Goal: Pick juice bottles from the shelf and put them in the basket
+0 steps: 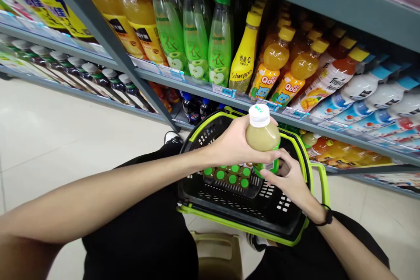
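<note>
A juice bottle [262,135] with a white cap, pale yellow-green contents and a green label is held tilted over the shopping basket. My left hand [234,144] is wrapped round its body from the left, below the cap. At its lower end, the thumb and fingers of my right hand [288,175] grip the labelled part from the right. Beneath both hands is the black shopping basket [223,201] with a lime-green rim. Inside it lies a pack of small green-capped bottles [232,179], partly hidden by my left hand and the bottle.
A grey shelf [203,85] stands in front, with green apple soda bottles [195,39], a yellow Schweppes bottle [244,52], Qoo bottles [265,70] and white blue-capped bottles [364,83]. Dark bottles [95,76] line the lower left shelf. A beige stool [218,249] is between my legs.
</note>
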A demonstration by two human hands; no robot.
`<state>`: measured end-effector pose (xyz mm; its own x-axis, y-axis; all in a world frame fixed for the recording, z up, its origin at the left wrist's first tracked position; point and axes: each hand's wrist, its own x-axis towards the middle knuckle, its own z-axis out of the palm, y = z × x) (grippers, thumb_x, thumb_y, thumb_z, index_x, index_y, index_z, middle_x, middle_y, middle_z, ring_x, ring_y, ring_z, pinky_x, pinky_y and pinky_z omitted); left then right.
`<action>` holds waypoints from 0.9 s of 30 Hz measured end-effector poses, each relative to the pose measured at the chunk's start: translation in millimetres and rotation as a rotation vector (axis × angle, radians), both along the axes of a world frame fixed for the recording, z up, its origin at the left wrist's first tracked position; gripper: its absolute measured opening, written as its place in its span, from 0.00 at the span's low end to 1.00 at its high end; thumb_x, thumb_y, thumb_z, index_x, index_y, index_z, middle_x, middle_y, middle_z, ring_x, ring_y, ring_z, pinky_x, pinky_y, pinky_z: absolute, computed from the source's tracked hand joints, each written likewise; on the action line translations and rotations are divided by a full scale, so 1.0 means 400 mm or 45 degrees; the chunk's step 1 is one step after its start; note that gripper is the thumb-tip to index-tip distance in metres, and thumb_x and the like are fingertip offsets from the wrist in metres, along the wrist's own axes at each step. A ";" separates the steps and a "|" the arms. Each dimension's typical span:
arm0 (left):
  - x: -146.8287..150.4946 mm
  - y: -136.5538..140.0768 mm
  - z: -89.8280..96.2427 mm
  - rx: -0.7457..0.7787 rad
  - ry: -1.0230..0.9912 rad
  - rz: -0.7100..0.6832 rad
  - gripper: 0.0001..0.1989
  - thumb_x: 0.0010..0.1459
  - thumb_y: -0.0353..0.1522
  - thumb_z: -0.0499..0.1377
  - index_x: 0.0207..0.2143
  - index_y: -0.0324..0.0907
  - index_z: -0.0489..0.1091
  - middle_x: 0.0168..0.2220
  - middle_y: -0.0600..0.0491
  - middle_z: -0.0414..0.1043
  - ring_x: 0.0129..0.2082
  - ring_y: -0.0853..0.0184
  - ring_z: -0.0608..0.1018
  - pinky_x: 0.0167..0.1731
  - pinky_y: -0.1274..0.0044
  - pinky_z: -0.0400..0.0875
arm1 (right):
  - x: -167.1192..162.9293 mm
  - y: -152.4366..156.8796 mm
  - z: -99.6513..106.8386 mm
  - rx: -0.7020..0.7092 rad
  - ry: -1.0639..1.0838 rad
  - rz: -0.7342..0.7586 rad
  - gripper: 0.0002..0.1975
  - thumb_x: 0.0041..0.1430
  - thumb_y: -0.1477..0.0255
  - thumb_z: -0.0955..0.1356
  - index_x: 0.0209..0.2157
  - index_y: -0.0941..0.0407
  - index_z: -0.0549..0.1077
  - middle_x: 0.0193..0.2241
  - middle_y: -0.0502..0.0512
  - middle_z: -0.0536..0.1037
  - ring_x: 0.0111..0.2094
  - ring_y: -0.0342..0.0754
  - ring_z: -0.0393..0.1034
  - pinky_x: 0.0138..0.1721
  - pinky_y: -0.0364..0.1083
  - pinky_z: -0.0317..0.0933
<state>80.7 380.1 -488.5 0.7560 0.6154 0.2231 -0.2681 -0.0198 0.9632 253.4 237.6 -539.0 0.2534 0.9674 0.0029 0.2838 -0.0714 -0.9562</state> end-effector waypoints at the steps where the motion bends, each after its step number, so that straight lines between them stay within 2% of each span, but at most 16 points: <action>1: -0.001 0.001 0.006 -0.009 -0.011 -0.017 0.25 0.48 0.33 0.74 0.46 0.38 0.71 0.43 0.47 0.79 0.39 0.62 0.81 0.40 0.72 0.78 | -0.004 -0.005 0.002 0.032 -0.107 0.027 0.20 0.55 0.61 0.80 0.45 0.55 0.79 0.40 0.56 0.73 0.38 0.49 0.73 0.30 0.44 0.72; 5: -0.001 0.002 0.023 -0.086 -0.032 -0.047 0.22 0.47 0.34 0.74 0.40 0.37 0.70 0.38 0.47 0.77 0.34 0.66 0.78 0.36 0.75 0.75 | -0.027 -0.020 0.020 0.252 -0.601 0.043 0.17 0.57 0.59 0.77 0.39 0.57 0.78 0.37 0.58 0.79 0.35 0.51 0.75 0.34 0.47 0.72; 8: 0.003 -0.001 0.019 -0.124 0.002 -0.089 0.21 0.45 0.34 0.74 0.38 0.37 0.70 0.35 0.49 0.76 0.32 0.68 0.76 0.32 0.76 0.73 | -0.042 -0.025 0.041 0.426 -0.803 0.082 0.17 0.58 0.57 0.76 0.35 0.57 0.77 0.29 0.56 0.80 0.29 0.50 0.76 0.32 0.47 0.72; 10: 0.007 -0.003 0.011 -0.125 0.029 -0.111 0.22 0.44 0.35 0.74 0.38 0.37 0.69 0.34 0.49 0.75 0.31 0.68 0.75 0.31 0.77 0.72 | -0.047 -0.026 0.051 0.436 -0.839 0.100 0.17 0.58 0.57 0.75 0.32 0.57 0.76 0.26 0.55 0.80 0.25 0.49 0.75 0.28 0.45 0.70; 14: 0.015 0.000 0.002 -0.140 0.027 -0.103 0.22 0.44 0.35 0.74 0.38 0.36 0.70 0.34 0.50 0.74 0.31 0.69 0.74 0.31 0.77 0.72 | -0.045 -0.026 0.063 0.341 -0.854 0.082 0.18 0.59 0.56 0.74 0.28 0.56 0.75 0.25 0.54 0.80 0.23 0.47 0.74 0.24 0.45 0.67; 17: 0.017 0.004 0.009 -0.125 0.040 -0.078 0.22 0.44 0.36 0.74 0.38 0.36 0.70 0.34 0.51 0.74 0.31 0.69 0.74 0.32 0.78 0.72 | -0.039 -0.023 0.069 0.347 -0.853 0.065 0.18 0.59 0.56 0.74 0.28 0.56 0.74 0.24 0.54 0.79 0.22 0.47 0.73 0.24 0.45 0.66; 21: 0.015 0.005 0.021 -0.107 0.022 -0.124 0.21 0.47 0.35 0.73 0.38 0.36 0.70 0.35 0.50 0.74 0.32 0.68 0.75 0.32 0.77 0.72 | -0.038 -0.023 0.074 0.370 -0.872 0.067 0.17 0.58 0.57 0.75 0.28 0.57 0.75 0.28 0.57 0.82 0.25 0.50 0.77 0.24 0.45 0.67; 27: 0.013 0.006 0.018 -0.126 0.036 -0.133 0.21 0.45 0.33 0.74 0.38 0.35 0.70 0.35 0.49 0.75 0.32 0.68 0.75 0.33 0.77 0.71 | -0.040 -0.027 0.071 0.354 -0.882 0.087 0.18 0.58 0.57 0.74 0.26 0.57 0.74 0.28 0.59 0.83 0.25 0.52 0.78 0.24 0.46 0.68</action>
